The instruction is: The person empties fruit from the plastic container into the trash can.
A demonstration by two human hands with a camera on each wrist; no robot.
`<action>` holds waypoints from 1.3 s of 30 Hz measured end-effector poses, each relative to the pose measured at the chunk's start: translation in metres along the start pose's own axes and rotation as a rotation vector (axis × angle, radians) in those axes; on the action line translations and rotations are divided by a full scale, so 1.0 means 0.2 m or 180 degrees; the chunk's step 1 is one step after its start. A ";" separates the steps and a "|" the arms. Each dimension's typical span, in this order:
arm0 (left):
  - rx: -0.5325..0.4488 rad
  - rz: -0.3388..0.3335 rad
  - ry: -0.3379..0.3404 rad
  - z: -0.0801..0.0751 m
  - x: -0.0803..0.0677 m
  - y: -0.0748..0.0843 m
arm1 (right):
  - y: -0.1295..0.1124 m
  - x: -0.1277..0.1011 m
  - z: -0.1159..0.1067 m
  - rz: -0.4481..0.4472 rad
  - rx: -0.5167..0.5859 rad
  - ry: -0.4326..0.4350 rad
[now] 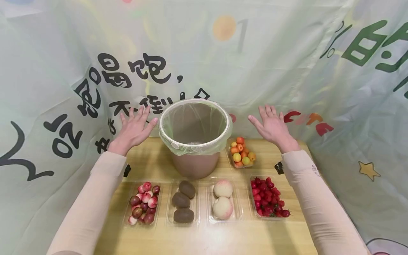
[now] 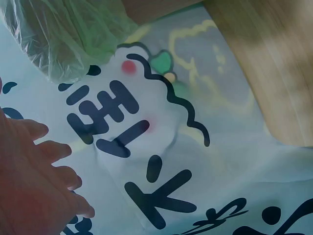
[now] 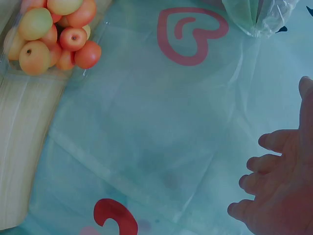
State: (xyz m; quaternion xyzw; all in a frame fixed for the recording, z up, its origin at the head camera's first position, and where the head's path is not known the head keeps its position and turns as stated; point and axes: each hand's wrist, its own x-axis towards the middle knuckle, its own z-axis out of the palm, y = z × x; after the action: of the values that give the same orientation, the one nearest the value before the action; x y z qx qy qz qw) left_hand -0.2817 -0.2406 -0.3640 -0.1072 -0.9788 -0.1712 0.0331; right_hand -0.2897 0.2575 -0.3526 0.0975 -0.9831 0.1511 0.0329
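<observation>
Both hands are raised over the back of the wooden table with fingers spread and nothing in them. The left hand (image 1: 135,128) is just left of a brown bin (image 1: 196,164), its thumb close to the rim in the head view. On the other side, the right hand (image 1: 272,125) hovers behind and right of a clear box of small orange and yellow fruits (image 1: 241,152). A pale green bag (image 1: 204,148) lines the bin and folds over its white rim. In the left wrist view, the fingers (image 2: 58,149) stretch toward the printed cloth.
Along the table (image 1: 191,241) sit clear trays of purple-red and whitish round fruits (image 1: 145,203), brown kiwis (image 1: 183,215), two pale peaches (image 1: 223,207) and small red fruits (image 1: 267,196). Printed cloth (image 1: 271,53) walls in the table at the back and sides.
</observation>
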 end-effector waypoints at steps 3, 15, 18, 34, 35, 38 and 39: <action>0.0004 -0.0015 -0.0017 0.00 0.00 -0.01 | -0.01 0.00 0.00 -0.0010 -0.0005 -0.0009; -0.0065 -0.0029 0.0019 0.01 -0.02 -0.02 | -0.05 0.00 0.00 -0.0034 -0.0007 -0.0046; -0.0071 -0.0024 0.0027 0.00 -0.02 -0.02 | -0.07 0.01 0.00 -0.0077 0.0016 -0.0027; -0.0176 -0.0095 0.0134 0.02 -0.13 -0.10 | -0.21 0.06 0.03 -0.0474 0.0231 0.0031; -0.0187 -0.0095 0.0147 0.03 -0.14 -0.11 | -0.22 0.06 0.04 -0.0495 0.0224 0.0043; -0.0181 -0.0071 0.0184 0.05 -0.17 -0.12 | -0.25 0.07 0.04 -0.0536 0.0240 0.0067; -0.0188 -0.0071 0.0192 0.06 -0.18 -0.13 | -0.27 0.08 0.04 -0.0554 0.0248 0.0073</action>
State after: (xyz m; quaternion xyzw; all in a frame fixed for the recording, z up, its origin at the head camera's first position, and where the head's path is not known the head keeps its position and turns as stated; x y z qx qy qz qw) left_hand -0.2520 -0.2666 -0.3878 -0.0920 -0.9730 -0.2035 0.0576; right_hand -0.2943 0.2022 -0.3440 0.1820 -0.9639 0.1869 0.0532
